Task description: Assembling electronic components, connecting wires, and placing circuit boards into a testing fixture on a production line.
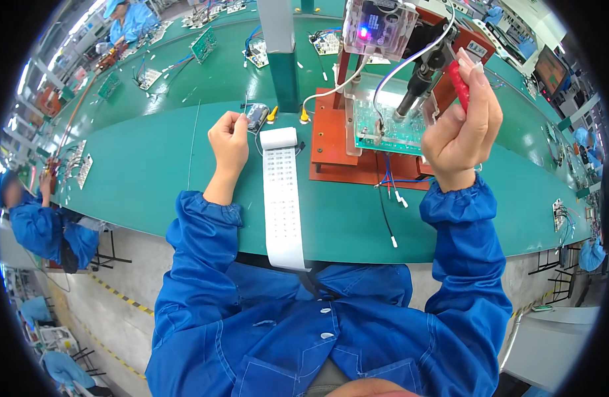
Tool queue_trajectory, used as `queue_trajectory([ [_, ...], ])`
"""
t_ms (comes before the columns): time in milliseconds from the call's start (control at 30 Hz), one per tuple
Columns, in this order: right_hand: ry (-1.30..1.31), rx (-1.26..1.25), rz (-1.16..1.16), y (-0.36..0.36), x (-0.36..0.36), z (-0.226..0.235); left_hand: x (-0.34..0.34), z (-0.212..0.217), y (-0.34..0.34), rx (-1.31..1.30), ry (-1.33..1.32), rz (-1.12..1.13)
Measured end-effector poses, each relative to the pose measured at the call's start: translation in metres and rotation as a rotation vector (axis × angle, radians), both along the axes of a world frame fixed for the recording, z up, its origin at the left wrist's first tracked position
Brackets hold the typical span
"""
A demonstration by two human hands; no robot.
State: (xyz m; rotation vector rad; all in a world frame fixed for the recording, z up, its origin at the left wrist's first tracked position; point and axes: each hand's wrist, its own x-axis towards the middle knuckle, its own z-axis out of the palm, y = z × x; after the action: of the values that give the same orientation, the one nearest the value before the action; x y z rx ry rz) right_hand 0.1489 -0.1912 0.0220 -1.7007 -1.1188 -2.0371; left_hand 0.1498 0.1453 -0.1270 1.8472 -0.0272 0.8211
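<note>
My right hand (464, 129) is closed round the red grip (459, 85) of a clamp lever on a test fixture. Below the lever, a green circuit board (390, 142) lies under a clear plate (368, 99), on the fixture's orange-red base (331, 142). Several wires with white plugs (402, 198) hang from the board's front edge. My left hand (229, 142) is closed in a pinch above the table; a thin dark tip shows just past the thumb, too small to name. Beside it are a small grey device (257, 118) and a strip of printed labels (281, 198) unrolled toward me.
A grey-and-green post (278, 40) rises behind the label roll. Yellow-ended leads (304, 116) lie near its foot. A clear box with lit indicators (378, 30) stands atop the fixture. More boards (204, 45) lie farther back. Other people in blue (43, 228) sit at left and back.
</note>
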Motion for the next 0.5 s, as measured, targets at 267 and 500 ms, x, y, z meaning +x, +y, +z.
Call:
queue_trajectory([
  [267, 0.591, 0.304, 0.523, 0.005, -0.019, 0.096, 0.009, 0.001, -0.001, -0.009, -0.022, -0.014],
  [500, 0.896, 0.333, -0.227, -0.004, 0.043, 0.125, 0.007, -0.004, 0.008, -0.068, -0.04, -0.02],
])
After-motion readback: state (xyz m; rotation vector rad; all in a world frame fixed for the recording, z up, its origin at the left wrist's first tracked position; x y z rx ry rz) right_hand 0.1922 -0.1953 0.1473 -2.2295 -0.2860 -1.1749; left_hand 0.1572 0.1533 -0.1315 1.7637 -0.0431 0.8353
